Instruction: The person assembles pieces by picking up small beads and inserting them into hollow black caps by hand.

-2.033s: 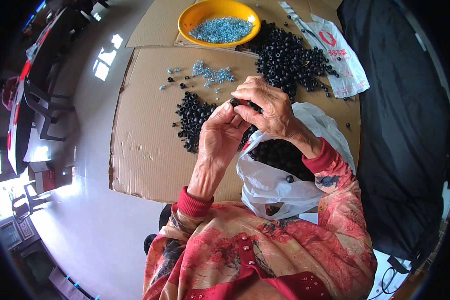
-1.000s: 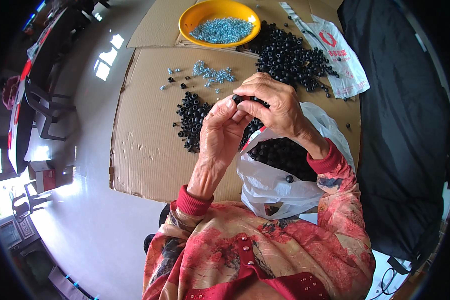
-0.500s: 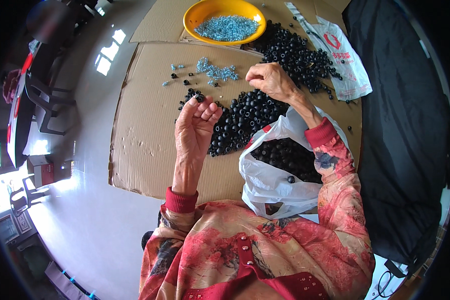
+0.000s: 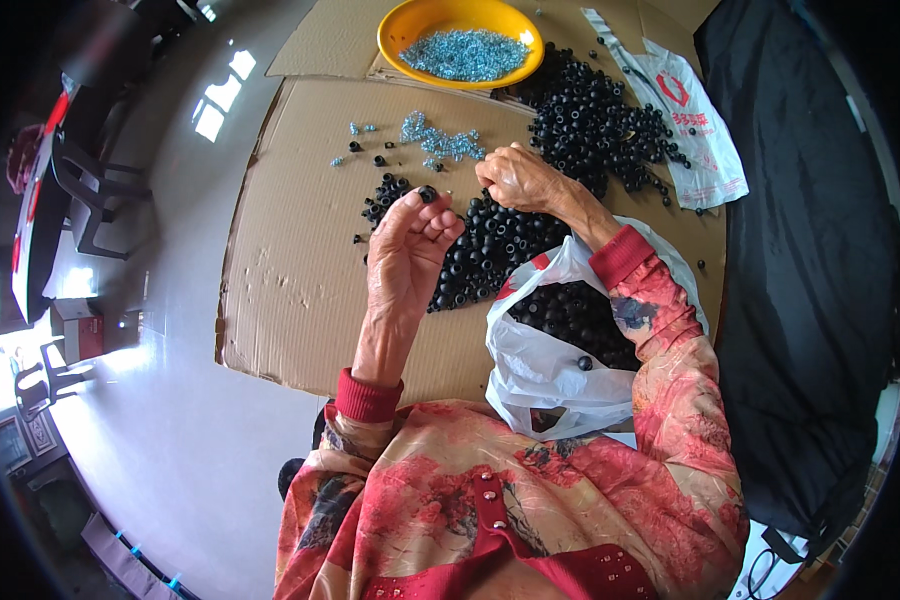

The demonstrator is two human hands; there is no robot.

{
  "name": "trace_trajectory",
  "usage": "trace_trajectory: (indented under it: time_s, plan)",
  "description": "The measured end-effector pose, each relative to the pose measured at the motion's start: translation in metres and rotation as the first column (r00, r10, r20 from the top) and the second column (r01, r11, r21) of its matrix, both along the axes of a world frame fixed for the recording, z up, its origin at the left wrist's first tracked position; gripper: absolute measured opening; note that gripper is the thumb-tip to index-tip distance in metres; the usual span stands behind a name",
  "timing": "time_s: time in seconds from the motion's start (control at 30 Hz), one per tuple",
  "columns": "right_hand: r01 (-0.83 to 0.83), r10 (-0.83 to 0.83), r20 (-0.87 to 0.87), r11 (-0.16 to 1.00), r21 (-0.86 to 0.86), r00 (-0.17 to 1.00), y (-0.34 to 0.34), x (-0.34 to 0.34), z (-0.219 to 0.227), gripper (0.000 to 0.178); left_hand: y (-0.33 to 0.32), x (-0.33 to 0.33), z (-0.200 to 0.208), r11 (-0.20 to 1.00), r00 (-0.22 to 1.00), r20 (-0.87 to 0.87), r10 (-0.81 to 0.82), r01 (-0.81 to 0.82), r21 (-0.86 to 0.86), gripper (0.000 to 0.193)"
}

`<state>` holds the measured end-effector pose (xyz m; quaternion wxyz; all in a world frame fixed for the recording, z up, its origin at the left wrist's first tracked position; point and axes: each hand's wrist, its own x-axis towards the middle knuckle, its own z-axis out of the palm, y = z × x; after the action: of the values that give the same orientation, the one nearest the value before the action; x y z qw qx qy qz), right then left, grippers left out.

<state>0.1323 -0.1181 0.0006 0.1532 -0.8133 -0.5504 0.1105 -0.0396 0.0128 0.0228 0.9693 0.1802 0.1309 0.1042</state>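
Note:
Between thumb and forefinger, my left hand (image 4: 407, 245) pinches a round black piece (image 4: 427, 194) with a hole in it. To its right, my right hand (image 4: 532, 180) is closed, fingertips pointing toward the left hand; what they hold, if anything, is hidden. Under and between the hands lies a heap of black hollow pieces (image 4: 495, 240) on the cardboard (image 4: 300, 260). Just beyond the hands is a scatter of small clear-blue pieces (image 4: 450, 138). A smaller cluster of black pieces (image 4: 385, 195) sits beside my left fingers.
A yellow bowl (image 4: 390, 45) of blue pieces stands at the far edge. Another black heap (image 4: 600, 120) lies right of it, by a flat white plastic bag (image 4: 705, 150). An open white bag (image 4: 540, 375) of black pieces is near my body. Black fabric (image 4: 800, 300) covers the right side.
My left hand has moved slightly right with the black piece. My right hand has come down and left, so the two hands are closer together.

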Motion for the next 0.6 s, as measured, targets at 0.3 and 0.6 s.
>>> trace_trajectory:
  time_s: [0.3,0.6]
  plan:
    - [0.434,-0.109,-0.67,0.834,0.341,0.735,-0.007,-0.023,0.067,0.02,-0.017,0.005,0.018,0.976,0.994,0.038,-0.103,0.108,-0.191,0.017]
    - [0.556,0.211,-0.899,0.724,0.408,0.384,-0.009,-0.055,0.1,0.016,-0.029,0.008,0.035,0.97,0.984,0.091,-0.151,0.165,-0.18,0.02]
